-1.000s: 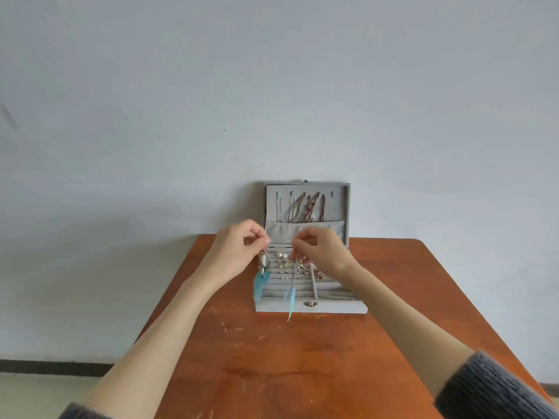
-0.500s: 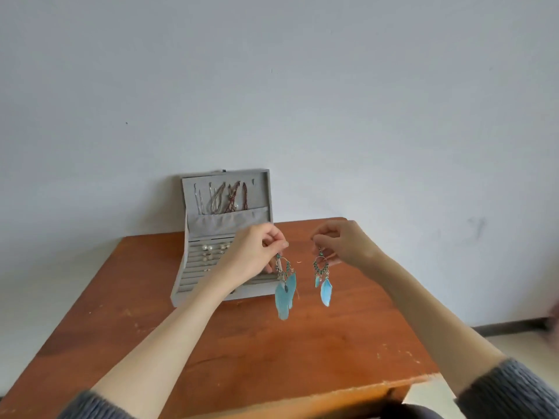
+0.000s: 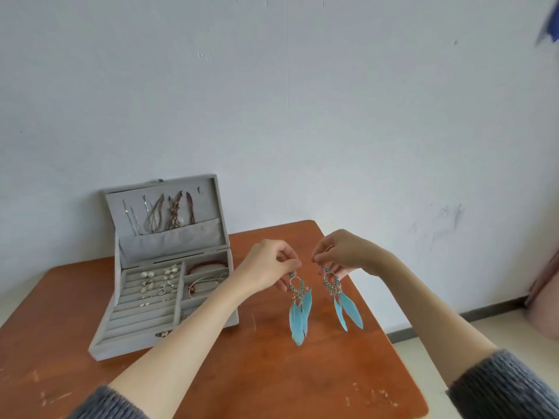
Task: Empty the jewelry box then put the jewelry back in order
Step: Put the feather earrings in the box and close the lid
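Turquoise feathers hung from two earrings held above the right part of a wooden table (image 3: pixel 272 373). The left hand (image 3: pixel 269 267) had its thumb and forefinger pinched on the hook of the left earring (image 3: pixel 299 309), with the other fingers curled beneath. The right hand (image 3: pixel 341 252) pinched the top of the right earring (image 3: pixel 341 300) in the same way, its remaining fingers loosely bent. Both earrings dangled free, close beside each other but apart, and neither touched the tabletop as far as could be told.

The box (image 3: pixel 136 343), grey and velvet-lined, stood open on the left part of the table, well to the left of the earrings, with its lid (image 3: pixel 163 219) upright near the wall (image 3: pixel 272 101). Necklaces (image 3: pixel 163 213) hung inside the lid, their ends tucked into a pocket. Small studs (image 3: pixel 157 282) sat in the upper ridged rows on the box's left side; the lower rows looked bare. Bracelets (image 3: pixel 208 273) lay in the compartments on its right side, one dark red. The left forearm crossed in front of the box's near right corner. Grey knit sleeves (image 3: pixel 508 388) covered both arms near the bottom edge.
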